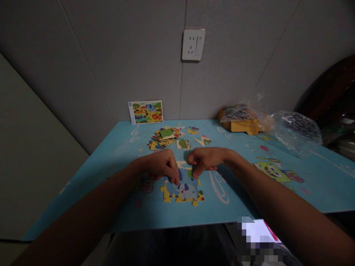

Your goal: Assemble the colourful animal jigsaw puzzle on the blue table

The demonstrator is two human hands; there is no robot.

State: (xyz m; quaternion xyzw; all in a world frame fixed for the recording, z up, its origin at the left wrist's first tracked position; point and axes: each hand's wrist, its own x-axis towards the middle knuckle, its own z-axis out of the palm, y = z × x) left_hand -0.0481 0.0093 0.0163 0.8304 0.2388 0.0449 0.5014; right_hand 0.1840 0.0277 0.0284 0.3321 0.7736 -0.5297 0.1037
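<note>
A partly joined jigsaw puzzle point(190, 194) lies flat on the blue table, showing blue elephants on a yellow ground. My left hand point(166, 166) is closed, with curled fingers and fingertips pressed on the puzzle's upper left part. On its upper right part rests my right hand point(206, 159), also closed, its thumb pressing near a green patch. The hands partly cover the puzzle's top pieces. Just beyond them sit a heap of loose puzzle pieces point(163, 137), a green-printed puzzle piece point(183, 144) and a white-and-green puzzle piece point(203, 140).
A picture card point(146, 112) leans against the wall at the table's point(111, 144) far left. At the back right are a yellow box point(244, 126) and crumpled clear plastic wrap point(296, 133). A wall socket point(193, 45) is above. Cartoon figures are printed on the tabletop.
</note>
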